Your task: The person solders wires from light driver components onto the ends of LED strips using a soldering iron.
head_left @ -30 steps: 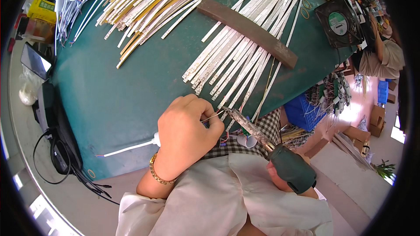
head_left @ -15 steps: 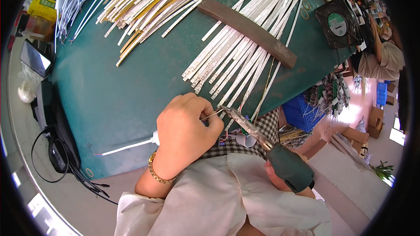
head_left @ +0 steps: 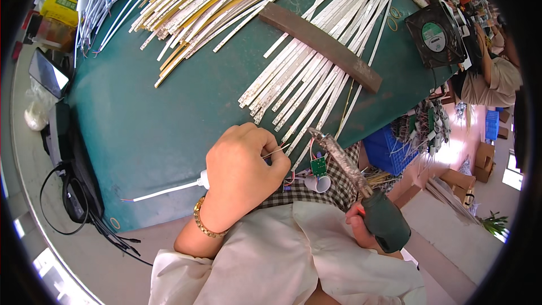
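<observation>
Over a green table (head_left: 152, 135), a person's left hand (head_left: 243, 164) has its fingers clamped on a thin wire (head_left: 276, 151), close to the ends of white strips (head_left: 305, 68) lying under a brown bar (head_left: 322, 48). The right hand (head_left: 362, 229) has its fingers wrapped around a soldering iron (head_left: 361, 183), its tip apart from the wire. Just below the tip is a small green circuit board (head_left: 319, 166).

The left hand (head_left: 245, 170) pinches a thin wire (head_left: 276, 151). The right hand (head_left: 361, 229) holds a soldering iron (head_left: 345, 165) by its dark green handle (head_left: 387, 223). Its tip (head_left: 314, 132) is close to the white strips (head_left: 275, 73); whether it touches them, I cannot tell. A brown bar (head_left: 320, 47) lies across these strips.
</observation>
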Available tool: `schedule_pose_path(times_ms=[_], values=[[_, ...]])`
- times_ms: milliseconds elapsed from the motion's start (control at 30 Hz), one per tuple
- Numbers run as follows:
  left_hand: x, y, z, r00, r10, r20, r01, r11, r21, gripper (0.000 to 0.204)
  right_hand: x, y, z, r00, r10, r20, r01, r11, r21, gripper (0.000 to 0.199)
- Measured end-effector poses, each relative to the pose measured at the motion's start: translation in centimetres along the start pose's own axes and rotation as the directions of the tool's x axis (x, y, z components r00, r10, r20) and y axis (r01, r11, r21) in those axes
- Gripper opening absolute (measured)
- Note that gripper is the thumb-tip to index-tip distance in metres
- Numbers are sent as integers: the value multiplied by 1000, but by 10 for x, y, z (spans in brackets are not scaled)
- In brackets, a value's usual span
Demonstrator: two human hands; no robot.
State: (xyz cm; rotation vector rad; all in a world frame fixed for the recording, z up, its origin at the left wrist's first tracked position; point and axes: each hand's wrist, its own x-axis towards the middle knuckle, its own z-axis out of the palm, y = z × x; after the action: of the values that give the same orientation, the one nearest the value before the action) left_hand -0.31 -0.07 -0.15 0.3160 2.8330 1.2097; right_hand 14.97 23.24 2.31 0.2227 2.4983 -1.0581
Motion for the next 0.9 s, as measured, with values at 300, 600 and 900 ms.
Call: schedule_pose_path(times_ms=[300,600,900], values=[[-1,1,-1,1000,6,-2,-6,1000,13,7,-3,9,6,972,-175,-155,203,962,184,10],[-5,1,-8,998,61,33,-59,996,-71,13,-2,11,4,991,-86,-105,109,965,239,8],[-5,-1,-7,998,-46,30,54,934,-352,10,4,18,9,943,-323,-85,332,935,124,25]])
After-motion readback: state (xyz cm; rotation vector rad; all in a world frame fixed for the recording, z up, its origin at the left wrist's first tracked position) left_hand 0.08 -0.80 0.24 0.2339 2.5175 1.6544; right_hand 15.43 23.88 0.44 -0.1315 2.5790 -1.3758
